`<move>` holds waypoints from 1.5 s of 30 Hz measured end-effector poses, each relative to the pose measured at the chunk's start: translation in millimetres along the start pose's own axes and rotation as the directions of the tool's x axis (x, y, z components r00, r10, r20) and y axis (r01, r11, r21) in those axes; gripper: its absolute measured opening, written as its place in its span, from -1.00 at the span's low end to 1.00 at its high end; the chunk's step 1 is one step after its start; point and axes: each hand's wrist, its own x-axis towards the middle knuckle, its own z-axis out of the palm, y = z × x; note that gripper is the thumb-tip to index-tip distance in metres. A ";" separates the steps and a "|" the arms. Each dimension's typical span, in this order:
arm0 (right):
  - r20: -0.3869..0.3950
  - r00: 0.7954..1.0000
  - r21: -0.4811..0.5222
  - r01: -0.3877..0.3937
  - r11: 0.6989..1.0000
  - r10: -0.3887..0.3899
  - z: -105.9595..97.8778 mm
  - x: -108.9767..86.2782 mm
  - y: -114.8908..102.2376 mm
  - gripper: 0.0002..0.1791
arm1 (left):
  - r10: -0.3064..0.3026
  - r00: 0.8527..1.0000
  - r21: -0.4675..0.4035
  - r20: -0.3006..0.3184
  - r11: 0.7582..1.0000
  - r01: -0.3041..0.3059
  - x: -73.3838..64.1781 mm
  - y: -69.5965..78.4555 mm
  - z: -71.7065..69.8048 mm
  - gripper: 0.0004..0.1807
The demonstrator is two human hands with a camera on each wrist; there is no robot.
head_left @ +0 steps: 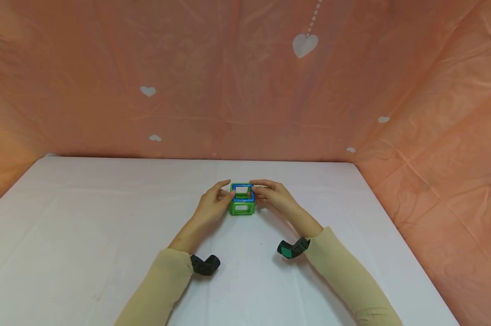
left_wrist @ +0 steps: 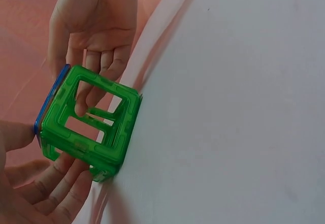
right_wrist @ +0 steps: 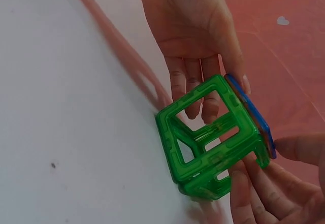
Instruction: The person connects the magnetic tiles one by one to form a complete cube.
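Note:
A small cube of green magnetic tiles (head_left: 242, 208) stands on the white table, its square frames open in the middle. On its top lies a blue square magnetic tile (head_left: 243, 199). My left hand (head_left: 212, 204) holds the cube from the left, thumb on the edge of the blue tile and fingers along the green side. From the right my right hand (head_left: 279, 198) holds it likewise, with its thumb at the blue tile. In the left wrist view the green cube (left_wrist: 84, 145) shows from the front, between both hands. The right wrist view shows the blue tile (right_wrist: 256, 117) along the cube's top edge.
White cloth covers the table (head_left: 107, 235). Behind it and at the sides hangs an orange-pink curtain (head_left: 229, 90) with pale hearts. Each wrist wears a black camera mount, the left one (head_left: 205, 265) and the right one (head_left: 293, 248) both standing over the cloth.

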 end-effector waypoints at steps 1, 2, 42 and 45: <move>-0.003 1.000 0.001 -0.008 1.000 0.008 0.0 0.6 -0.1 -0.53 | -0.009 1.000 -0.006 -0.003 1.000 0.009 0.0 0.5 0.3 -0.47; -0.007 1.000 0.001 -0.017 1.000 0.017 0.1 1.3 -0.3 -0.54 | -0.011 1.000 -0.008 -0.007 1.000 0.011 0.2 0.8 0.7 -0.47; -0.023 0.997 0.140 -0.063 0.988 0.067 3.0 3.0 -0.4 -0.53 | -0.117 0.993 -0.209 0.033 0.970 0.121 4.9 3.1 3.4 -0.53; -0.024 0.997 0.149 -0.064 0.987 0.068 2.9 4.0 0.5 -0.53 | -0.117 0.993 -0.211 0.033 0.970 0.121 4.9 2.7 4.1 -0.53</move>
